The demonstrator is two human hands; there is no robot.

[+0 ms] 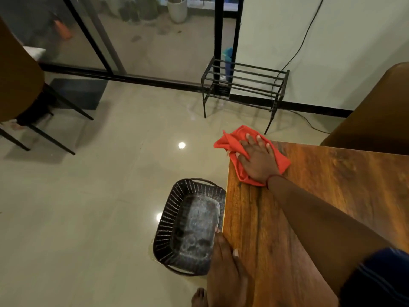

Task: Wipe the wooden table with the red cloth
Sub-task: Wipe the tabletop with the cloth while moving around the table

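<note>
Two hands are at work. The right hand [257, 161] lies flat with fingers spread, pressing the red cloth [230, 140] onto the corner of the wooden table [332, 185] at about 11 o'clock, with a fold hanging past the edge toward 10 o'clock. The left hand [225, 269] sits at the table's side edge, thumb on top; its fingers are hidden, so I cannot tell its grip. A black basket [172, 218] lies at its 11 o'clock. The cloth looks light, soft and apt to bunch, so a flat palm at its middle should steer it best. No writing can be read.
</note>
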